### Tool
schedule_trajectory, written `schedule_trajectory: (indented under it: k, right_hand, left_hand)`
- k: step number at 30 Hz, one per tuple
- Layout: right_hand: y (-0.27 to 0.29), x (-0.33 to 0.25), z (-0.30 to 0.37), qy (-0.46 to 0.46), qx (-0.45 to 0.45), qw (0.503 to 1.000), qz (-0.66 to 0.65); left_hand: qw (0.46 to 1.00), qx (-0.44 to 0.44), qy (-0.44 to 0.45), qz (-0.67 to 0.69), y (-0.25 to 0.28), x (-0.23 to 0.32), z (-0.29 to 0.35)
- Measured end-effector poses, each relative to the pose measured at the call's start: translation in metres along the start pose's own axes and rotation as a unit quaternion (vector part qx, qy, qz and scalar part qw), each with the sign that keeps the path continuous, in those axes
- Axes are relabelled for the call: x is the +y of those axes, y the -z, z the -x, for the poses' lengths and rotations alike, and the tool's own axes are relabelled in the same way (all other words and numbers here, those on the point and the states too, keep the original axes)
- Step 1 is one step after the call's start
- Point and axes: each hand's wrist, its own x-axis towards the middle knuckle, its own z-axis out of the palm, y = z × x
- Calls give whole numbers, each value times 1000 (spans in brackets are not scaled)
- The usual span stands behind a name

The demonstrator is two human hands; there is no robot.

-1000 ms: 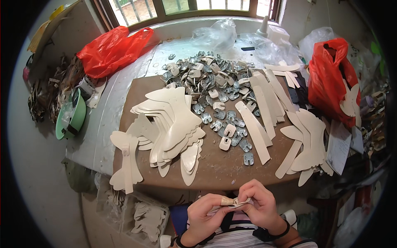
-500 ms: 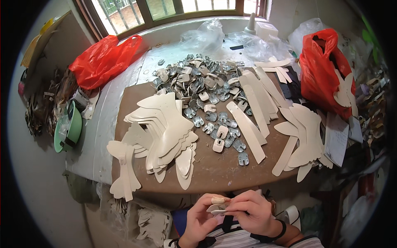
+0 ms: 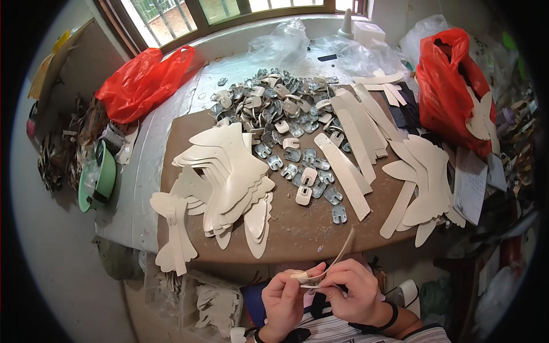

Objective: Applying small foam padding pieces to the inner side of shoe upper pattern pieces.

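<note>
Close to my body, below the table's front edge, both hands meet around a bent cream leather-like strip. Its free end sticks up from between the fingers of my right hand, which is closed in a pinch. My left hand is closed on the strip's lower, curved part, where a flat cream edge shows between the hands. A tan wrap covers one left fingertip. Fingers hide most of the lower part, so I cannot tell whether a clip is inside it.
A pile of slotted metal clips, some cream-covered, lies mid-table. Stacked cream cut-outs are on the left, with long cream strips and more cut-outs on the right. Red bags and a green basin flank them.
The strip's long end now stands up between my hands, where only a short folded piece showed before. Both hands remain close together, and the view has shifted slightly.
</note>
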Motion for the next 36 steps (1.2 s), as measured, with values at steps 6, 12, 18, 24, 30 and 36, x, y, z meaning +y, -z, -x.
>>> schedule_trajectory:
  k: [6,12,18,24,30,36]
  right_hand:
    - [7,-3,-5,5,-27,1000,-1]
    - [13,-2,-4,6,-20,1000,1]
    - [17,8,4,-74,-4,995,-73]
    - [21,6,-4,-105,-42,986,-119]
    - [13,4,5,-201,-27,959,-199]
    - [17,7,1,-124,-39,984,-123]
  left_hand:
    - [979,-50,-105,-167,0,-1,-3]
    - [965,-92,-39,-241,1,16,-10]
    - [949,-122,-30,-289,-2,23,-12]
    - [936,-115,-98,-317,0,19,-8]
    - [959,-99,-135,-227,-1,4,-6]
    - [904,-173,-206,-332,-9,18,-14]
